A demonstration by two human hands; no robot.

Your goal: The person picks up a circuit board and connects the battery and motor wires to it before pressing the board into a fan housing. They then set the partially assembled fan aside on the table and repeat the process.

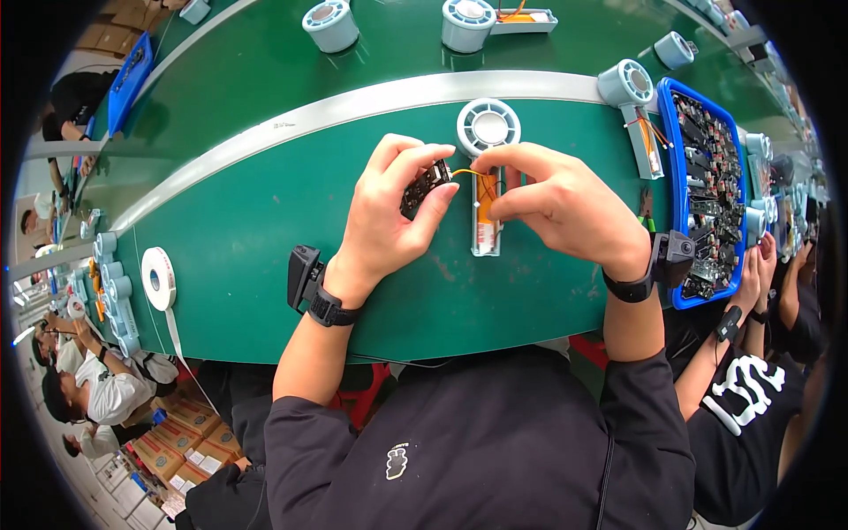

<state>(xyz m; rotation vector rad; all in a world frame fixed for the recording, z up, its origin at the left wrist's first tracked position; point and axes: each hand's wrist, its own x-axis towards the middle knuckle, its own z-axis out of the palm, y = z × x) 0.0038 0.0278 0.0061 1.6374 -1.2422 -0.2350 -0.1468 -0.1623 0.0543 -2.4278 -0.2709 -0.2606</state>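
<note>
Green tabletop (247,221), L hand (382,216) pinching blk PCB (426,188), R hand (579,203) arched, fingers (521,158) bent, grip unclear

My left hand (380,216) and right hand (561,203) look crisp under bright, even light, and the green tabletop (265,256) gives off a soft sheen. The white strip (353,102) bows into an arc, and people (110,387) near the darkened edge look stretched and less distinct.

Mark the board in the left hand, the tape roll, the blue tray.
Board (426,186), head view: exposed dark face.
Tape roll (162,260), head view: white side, above hole.
Blue tray (677,181), head view: left wall.
</note>
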